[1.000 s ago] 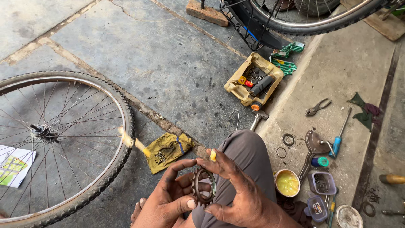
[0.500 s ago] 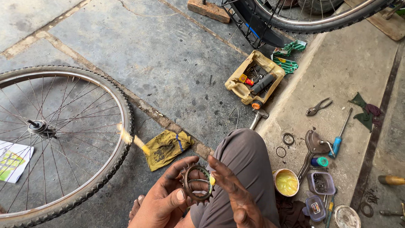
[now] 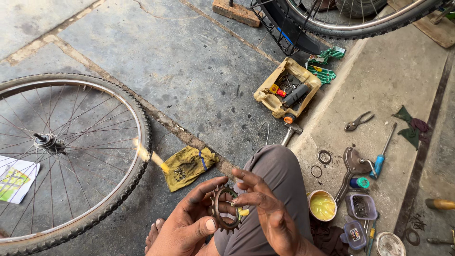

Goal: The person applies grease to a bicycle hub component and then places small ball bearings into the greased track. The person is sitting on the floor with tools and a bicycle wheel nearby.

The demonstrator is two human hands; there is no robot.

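Observation:
My left hand [image 3: 187, 225] grips a rusty toothed sprocket [image 3: 223, 208], held upright over my knee, thumb on its lower rim. My right hand [image 3: 265, 208] is beside it, greasy fingers spread, fingertips touching the sprocket's inner ring with a dab of yellow grease near them. A small tub of yellow grease [image 3: 322, 205] stands on the floor just right of my knee. A bicycle wheel [image 3: 71, 156] with tyre and spokes lies flat on the floor to the left.
A yellow rag [image 3: 187, 166] lies by the wheel. A yellow tray of tools [image 3: 286, 90], pliers [image 3: 358, 121], a blue-handled screwdriver [image 3: 381, 154], rings, small plastic boxes [image 3: 360, 206] and a hammer [image 3: 290, 132] lie on the raised step. Another bicycle wheel [image 3: 360, 23] stands at the top.
The sprocket has turned from flat to upright in my left hand. My right hand lifted off it and now touches its inner ring with the fingertips.

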